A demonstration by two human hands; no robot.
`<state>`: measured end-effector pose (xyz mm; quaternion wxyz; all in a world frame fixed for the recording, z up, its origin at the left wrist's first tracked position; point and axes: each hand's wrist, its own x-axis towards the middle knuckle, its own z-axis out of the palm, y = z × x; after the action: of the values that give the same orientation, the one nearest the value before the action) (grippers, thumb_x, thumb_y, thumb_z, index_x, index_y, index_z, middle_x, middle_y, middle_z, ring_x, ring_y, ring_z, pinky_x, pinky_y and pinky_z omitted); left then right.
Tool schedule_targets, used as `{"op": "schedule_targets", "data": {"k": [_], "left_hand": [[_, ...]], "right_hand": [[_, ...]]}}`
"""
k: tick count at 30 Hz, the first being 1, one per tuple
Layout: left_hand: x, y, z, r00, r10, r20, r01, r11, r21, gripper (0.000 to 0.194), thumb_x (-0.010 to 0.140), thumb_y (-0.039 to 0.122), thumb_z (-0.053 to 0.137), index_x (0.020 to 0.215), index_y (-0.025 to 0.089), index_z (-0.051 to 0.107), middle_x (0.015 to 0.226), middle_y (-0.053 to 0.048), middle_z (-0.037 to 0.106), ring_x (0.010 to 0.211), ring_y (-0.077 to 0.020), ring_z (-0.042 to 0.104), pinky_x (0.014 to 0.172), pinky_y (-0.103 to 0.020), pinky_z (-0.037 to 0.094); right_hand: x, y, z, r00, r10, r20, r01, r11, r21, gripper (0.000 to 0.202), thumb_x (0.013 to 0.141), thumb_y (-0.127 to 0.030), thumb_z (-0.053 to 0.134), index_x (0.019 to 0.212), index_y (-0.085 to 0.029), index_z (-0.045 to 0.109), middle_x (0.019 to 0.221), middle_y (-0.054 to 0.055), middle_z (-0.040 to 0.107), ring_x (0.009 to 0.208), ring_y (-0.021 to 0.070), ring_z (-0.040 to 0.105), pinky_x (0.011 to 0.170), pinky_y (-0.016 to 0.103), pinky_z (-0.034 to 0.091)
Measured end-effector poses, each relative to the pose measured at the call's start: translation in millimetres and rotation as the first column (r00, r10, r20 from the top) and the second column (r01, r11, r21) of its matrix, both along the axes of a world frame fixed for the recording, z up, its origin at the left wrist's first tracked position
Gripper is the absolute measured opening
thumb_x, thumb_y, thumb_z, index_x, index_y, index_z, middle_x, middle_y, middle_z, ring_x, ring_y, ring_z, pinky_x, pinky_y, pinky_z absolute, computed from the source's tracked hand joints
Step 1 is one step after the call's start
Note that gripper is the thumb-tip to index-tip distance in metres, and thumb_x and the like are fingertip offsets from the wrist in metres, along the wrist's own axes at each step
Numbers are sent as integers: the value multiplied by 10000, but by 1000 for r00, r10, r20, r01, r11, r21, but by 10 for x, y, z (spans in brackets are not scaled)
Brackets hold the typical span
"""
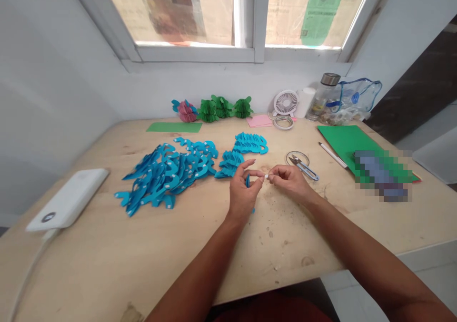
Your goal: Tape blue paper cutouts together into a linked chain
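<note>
We hold our left hand (243,194) curled around a blue paper cutout (247,181), its thumb and index finger pinched together at a small white scrap (266,176); our right hand (291,181) has its fingertips closed on that same scrap, too small for us to tell its long axis. The cutout sits over the tabletop (221,246), seen nearly edge-on; its visible part stands long way up and down in our view, its upper end pointing away from us, the rest hidden by the fingers.

To the left we see a heap of blue cutouts (171,172), many with their long axes slanting from near left to far right; just beyond the left hand lie pleated blue bundles (250,143); past the right hand, thread snips (304,168) rest across a tape roll (288,158), blades pointing away and leftward.
</note>
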<state>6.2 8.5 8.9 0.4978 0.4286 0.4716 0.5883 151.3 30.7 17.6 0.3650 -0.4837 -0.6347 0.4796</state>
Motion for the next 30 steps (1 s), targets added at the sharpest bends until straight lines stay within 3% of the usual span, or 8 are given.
{"op": "schedule_targets", "data": {"k": [6,18,25,30], "left_hand": [[-5,-24,18,996,27,-79,-20,996,90,466,660,157,649,1111,190,540,736,-6,619,526,-70,470,465,-177,322],[5,-40,1,998,30,-56,-26,997,75,524,654,160,647,1153,209,496,716,11,609,464,-56,432,470,-180,320],[16,-65,45,991,35,-126,-25,996,84,501,666,137,616,1142,193,470,717,18,599,419,-32,343,451,-176,295],[0,-46,42,997,39,-65,-36,999,38,524,626,117,626,1125,192,484,700,27,598,404,-31,358,433,-171,284]], "right_hand": [[-23,-20,21,999,30,11,-30,1000,-6,228,708,-369,570,653,-148,568,533,-41,436,479,69,329,451,210,243],[-5,-5,-10,978,19,209,-59,981,183,159,740,-277,521,653,-159,581,538,-26,498,514,85,384,484,207,297],[-12,-17,-23,971,-17,240,-35,976,214,126,717,-242,527,639,-158,580,533,-24,506,520,89,400,498,209,315],[-7,-13,-14,965,-30,262,-32,973,230,111,704,-216,520,630,-161,580,529,-21,512,527,93,408,496,208,323]]}}
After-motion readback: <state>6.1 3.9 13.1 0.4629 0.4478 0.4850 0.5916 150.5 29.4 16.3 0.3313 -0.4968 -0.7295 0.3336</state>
